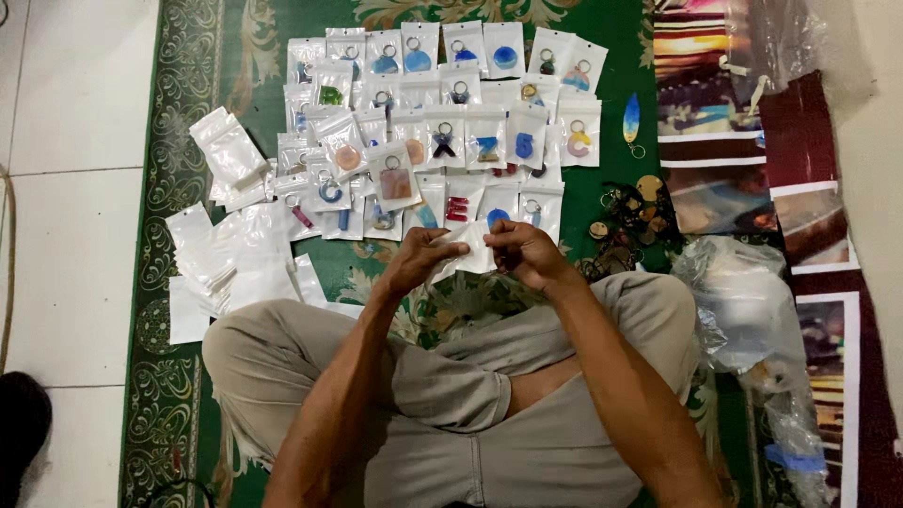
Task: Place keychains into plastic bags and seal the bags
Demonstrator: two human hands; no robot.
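Fingers: the fingers of both hands are pinched on one small white pouch (473,246), held between the hands just above the crossed knees.
Left hand (420,256): thumb and fingers closed on the pouch's left edge, forearm running up from the lower middle of the head view.
Right hand (529,252): curled, fingertips pressed on the pouch's right edge — whether anything sits inside the pouch cannot be told.
Packed keychains (442,122): clear-and-white pouches laid in overlapping rows on the green carpet (188,113) ahead of the hands; roughly forty, the exact count lost in the overlaps. Each shows one ring and one coloured charm — blue discs in the far row, letter shapes in the middle row.
Empty pouches (230,249): two loose heaps at the left, one near the knee and one farther up; too stacked to count.
Loose keychain (631,120): one blue-and-yellow oval piece lying alone, right of the rows.
Unpacked pile (630,221): a dark tangle of rings and round wooden discs, just beside the right hand.
Plastic bag (743,301): one crumpled clear bag by the right knee.
Printed sheets (800,188): several along the right edge, overlapping.
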